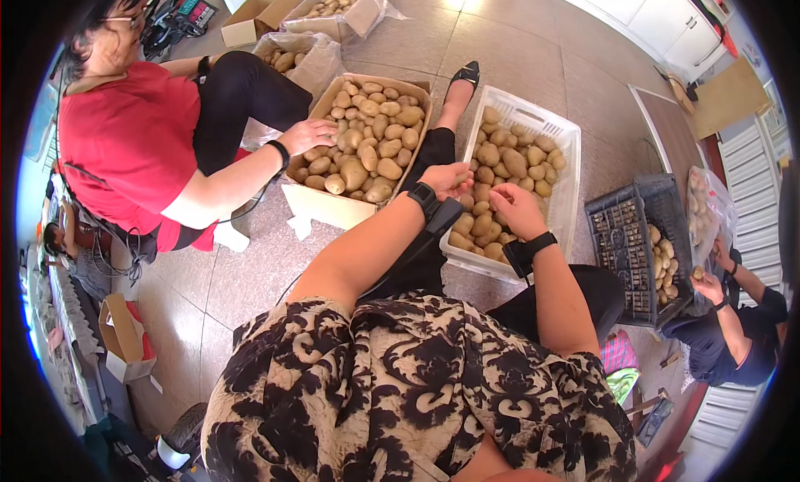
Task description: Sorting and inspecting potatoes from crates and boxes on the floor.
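Note:
Many potatoes (514, 162) fill a white plastic crate (567, 188) in front of me. My left hand (447, 179) is at the crate's left side, palm partly turned up and fingers bent; whether something small lies in it cannot be told. Over the potatoes, near the middle of the crate, is my right hand (517, 210), thumb and fingers curled close together, with no potato plainly visible in it. A cardboard box (331, 208) heaped with potatoes (369, 159) stands to the left of the crate, beyond my left forearm.
At left a co-worker in red (134, 132) reaches a hand (310, 136) onto the boxed potatoes. Plastic-lined boxes of potatoes (328, 7) stand behind. At right are a black crate (644, 244) with potatoes and another co-worker (744, 332) holding a potato (698, 272). My outstretched leg lies between box and crate.

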`<state>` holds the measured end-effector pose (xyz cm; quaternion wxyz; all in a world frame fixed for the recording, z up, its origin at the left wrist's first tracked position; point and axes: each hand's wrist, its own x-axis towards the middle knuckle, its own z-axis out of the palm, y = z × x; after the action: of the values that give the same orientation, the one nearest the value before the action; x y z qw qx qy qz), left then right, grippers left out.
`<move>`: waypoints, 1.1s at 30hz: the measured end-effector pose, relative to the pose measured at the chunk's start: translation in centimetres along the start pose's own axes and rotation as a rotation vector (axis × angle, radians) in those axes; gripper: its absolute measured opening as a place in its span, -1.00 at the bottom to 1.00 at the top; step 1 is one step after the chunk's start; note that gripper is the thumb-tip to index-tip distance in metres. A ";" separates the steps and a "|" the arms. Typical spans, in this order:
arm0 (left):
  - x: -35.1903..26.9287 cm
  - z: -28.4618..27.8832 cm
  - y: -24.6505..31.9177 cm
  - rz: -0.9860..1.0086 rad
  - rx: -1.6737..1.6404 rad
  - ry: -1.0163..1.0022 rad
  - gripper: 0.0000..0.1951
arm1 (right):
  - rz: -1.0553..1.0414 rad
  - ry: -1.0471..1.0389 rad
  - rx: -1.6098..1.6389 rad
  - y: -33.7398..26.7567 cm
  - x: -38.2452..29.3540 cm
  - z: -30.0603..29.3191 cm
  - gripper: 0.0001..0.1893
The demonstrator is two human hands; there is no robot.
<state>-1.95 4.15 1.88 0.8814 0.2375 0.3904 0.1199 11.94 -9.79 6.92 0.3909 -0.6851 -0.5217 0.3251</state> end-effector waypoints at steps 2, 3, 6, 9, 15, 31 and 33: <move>-0.1 -2.1 0.8 0.037 0.031 0.065 -0.70 | 0.019 0.000 -0.038 0.2 -0.2 0.1 -0.74; -0.1 -3.6 1.4 0.016 0.057 0.051 -0.67 | -0.001 0.008 -0.058 0.3 -0.2 0.1 -0.74; 0.6 -8.1 1.8 0.048 0.046 0.138 -0.62 | 0.036 -0.023 -0.074 0.7 -0.3 0.3 -0.73; 1.9 -12.3 1.5 0.203 -0.022 0.289 -0.62 | 0.044 -0.044 -0.060 1.1 -0.1 0.4 -0.73; 0.0 -18.1 2.3 0.141 0.291 0.353 -0.64 | 0.059 -0.085 -0.069 1.7 -0.2 0.6 -0.74; -2.2 -17.2 4.3 0.315 -0.556 0.463 -0.71 | 0.062 -0.136 -0.128 1.4 -0.4 0.8 -0.73; -1.9 -17.7 4.4 0.332 -0.538 0.460 -0.71 | 0.063 -0.134 -0.142 1.5 -0.3 0.8 -0.73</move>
<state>-16.53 12.91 -4.95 0.7701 0.0247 0.4888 0.4092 11.84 -10.19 5.24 0.2950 -0.7037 -0.5468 0.3446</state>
